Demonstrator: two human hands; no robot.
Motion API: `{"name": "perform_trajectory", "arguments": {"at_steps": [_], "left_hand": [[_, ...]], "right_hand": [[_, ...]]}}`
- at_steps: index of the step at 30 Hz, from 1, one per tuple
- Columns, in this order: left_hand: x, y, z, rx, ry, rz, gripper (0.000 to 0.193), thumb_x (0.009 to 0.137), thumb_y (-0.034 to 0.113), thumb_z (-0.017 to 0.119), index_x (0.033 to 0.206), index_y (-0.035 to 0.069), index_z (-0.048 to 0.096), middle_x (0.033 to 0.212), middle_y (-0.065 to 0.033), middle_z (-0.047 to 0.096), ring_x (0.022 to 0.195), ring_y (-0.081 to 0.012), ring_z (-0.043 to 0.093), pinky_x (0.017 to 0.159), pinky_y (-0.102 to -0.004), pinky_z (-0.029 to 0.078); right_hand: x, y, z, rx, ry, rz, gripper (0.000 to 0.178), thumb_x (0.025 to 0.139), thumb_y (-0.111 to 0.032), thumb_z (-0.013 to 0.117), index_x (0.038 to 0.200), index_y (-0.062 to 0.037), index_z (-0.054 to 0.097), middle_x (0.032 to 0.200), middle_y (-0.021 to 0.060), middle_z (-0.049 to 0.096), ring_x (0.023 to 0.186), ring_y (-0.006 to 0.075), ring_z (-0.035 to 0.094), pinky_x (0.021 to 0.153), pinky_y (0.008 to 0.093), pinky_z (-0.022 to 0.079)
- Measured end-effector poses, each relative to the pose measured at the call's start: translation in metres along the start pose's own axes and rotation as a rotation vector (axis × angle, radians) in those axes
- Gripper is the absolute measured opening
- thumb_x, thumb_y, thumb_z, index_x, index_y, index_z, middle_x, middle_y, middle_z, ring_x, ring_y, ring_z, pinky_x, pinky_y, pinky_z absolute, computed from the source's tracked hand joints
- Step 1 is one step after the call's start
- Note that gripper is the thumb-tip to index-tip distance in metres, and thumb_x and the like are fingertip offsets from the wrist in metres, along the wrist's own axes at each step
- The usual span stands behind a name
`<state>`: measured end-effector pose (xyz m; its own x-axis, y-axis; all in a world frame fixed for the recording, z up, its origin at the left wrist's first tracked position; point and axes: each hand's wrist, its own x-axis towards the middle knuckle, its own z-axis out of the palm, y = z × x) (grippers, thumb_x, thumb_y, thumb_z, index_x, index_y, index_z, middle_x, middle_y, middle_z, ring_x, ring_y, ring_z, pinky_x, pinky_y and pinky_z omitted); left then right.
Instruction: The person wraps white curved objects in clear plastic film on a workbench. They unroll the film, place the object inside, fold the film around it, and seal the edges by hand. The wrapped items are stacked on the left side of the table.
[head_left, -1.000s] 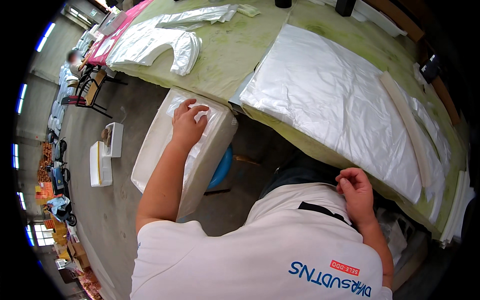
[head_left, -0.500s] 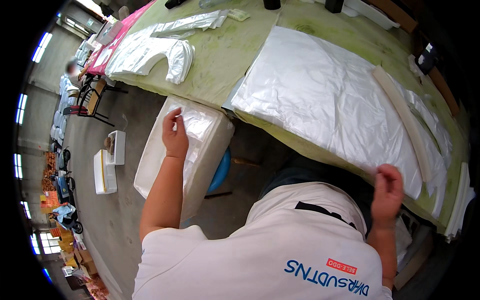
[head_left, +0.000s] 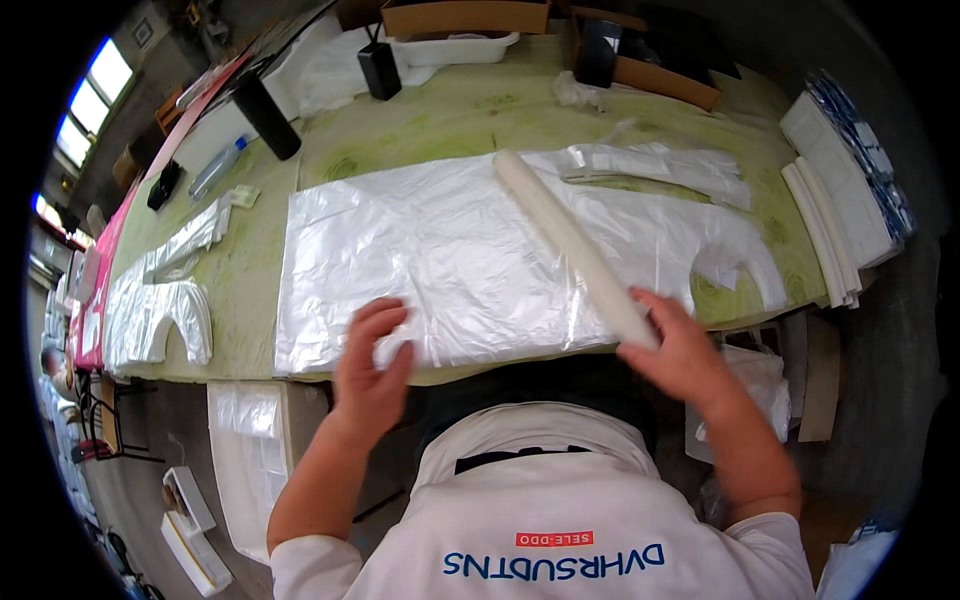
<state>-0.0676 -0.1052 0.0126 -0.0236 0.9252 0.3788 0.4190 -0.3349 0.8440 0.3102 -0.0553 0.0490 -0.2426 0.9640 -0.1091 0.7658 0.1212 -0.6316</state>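
Hands first, going L to R. Left hand (head_left: 372, 362) is open, fingers spread and slightly curled, at the near edge of the clear plastic sheet (head_left: 450, 250); fingertips rest on or just over the film, can't tell if it actually pinches any. Sheet spreads away from that hand, up and to the right across the green worktable (head_left: 440, 115), w/ a cut-out neck/arm shape at its far right end.

Out left of the left hand, well apart: more cut plastic pieces (head_left: 150, 300) lying flat on the table. Below and left of it, off the table edge, a white bin (head_left: 250, 450) w/ folded film inside.

Key relation: white roll (head_left: 570, 240) lies diagonally on top of the sheet. Long axis runs from upper-left (far end, about mid-table) down to lower-right (near end, at the table's near edge). Near end sits in the right hand (head_left: 680, 350), which is closed round it, thumb side on top, so the roll points away from that hand, up and to the left. Right hand is clearly the nearer one; left hand is apart from the roll, to its left, w/ bare film between them.

Beyond the right hand, further right: stack of flat white pieces (head_left: 830, 230) at the table's right end, near but not touching the sheet. Far side of table: black bottle (head_left: 268, 115), clear plastic bottle (head_left: 215, 168), cardboard boxes (head_left: 465, 18).
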Motion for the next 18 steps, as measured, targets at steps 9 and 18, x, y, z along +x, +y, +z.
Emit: {"name": "perform_trajectory", "arguments": {"at_steps": [9,18], "left_hand": [[0.088,0.034,0.152,0.306,-0.590,0.265,0.049,0.091,0.023,0.071,0.137,0.011,0.060,0.159,-0.0191,0.035,0.150,-0.0485,0.019,0.118,-0.0527,0.031],[0.099,0.068,0.159,0.312,-0.459,0.362,0.045,0.081,0.009,0.076,0.124,0.009,0.066,0.135,-0.0146,0.058,0.128,-0.0397,0.050,0.107,-0.0482,0.043]], "right_hand": [[-0.026,-0.008,0.078,0.724,0.041,0.025,0.076,0.091,-0.016,0.073,0.153,-0.0029,0.032,0.129,0.0193,0.056,0.102,0.0219,0.063,0.088,0.0344,0.053],[-0.056,0.034,0.069,1.007,-0.016,0.056,0.052,0.097,-0.009,0.066,0.144,-0.0025,0.046,0.094,0.0010,0.053,0.078,0.0057,0.050,0.071,0.0206,0.046]]}}
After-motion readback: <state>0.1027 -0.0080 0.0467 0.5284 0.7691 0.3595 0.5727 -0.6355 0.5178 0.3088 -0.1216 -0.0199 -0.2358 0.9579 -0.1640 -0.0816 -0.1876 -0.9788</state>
